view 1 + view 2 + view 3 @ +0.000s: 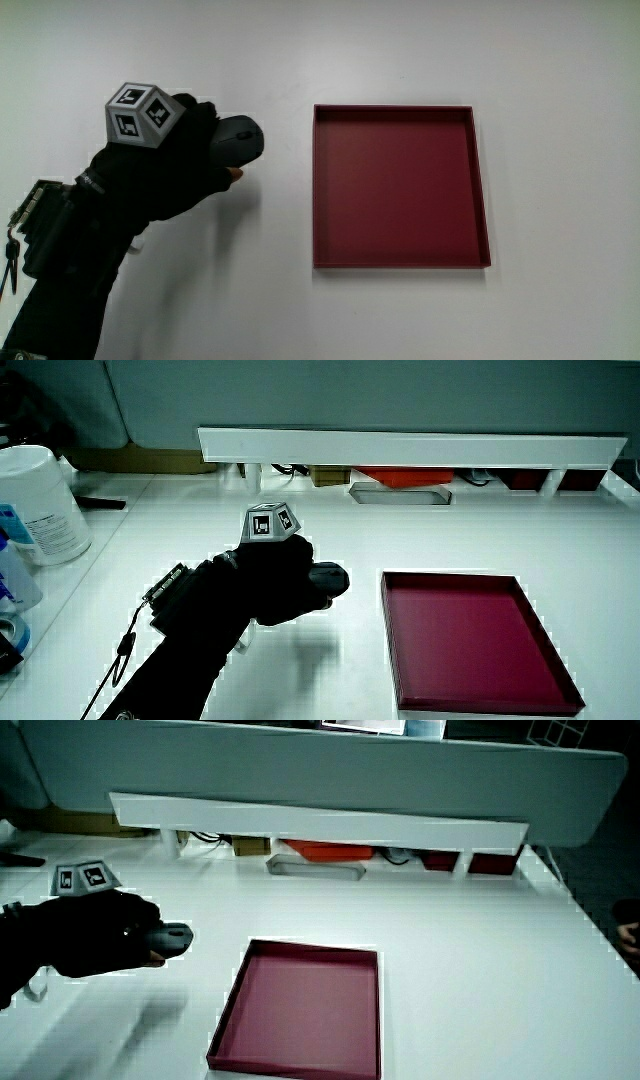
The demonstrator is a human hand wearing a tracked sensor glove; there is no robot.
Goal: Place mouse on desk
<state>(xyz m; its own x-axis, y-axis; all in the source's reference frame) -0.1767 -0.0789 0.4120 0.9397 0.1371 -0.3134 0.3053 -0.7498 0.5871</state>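
The hand (190, 150) in its black glove holds a dark grey mouse (240, 139), fingers curled over its body. The mouse pokes out from the fingers beside the dark red tray (480, 180). In both side views the mouse (330, 577) (175, 939) is lifted above the white desk (400, 60), with a soft shadow under it. The patterned cube (141, 115) sits on the back of the hand (285, 580) (110, 935). The tray (560, 680) (225, 1020) holds nothing.
A low white partition (400, 445) (320, 820) runs along the desk's edge farthest from the person, with small items under it. A white canister (40, 505) stands at the desk's edge beside the forearm.
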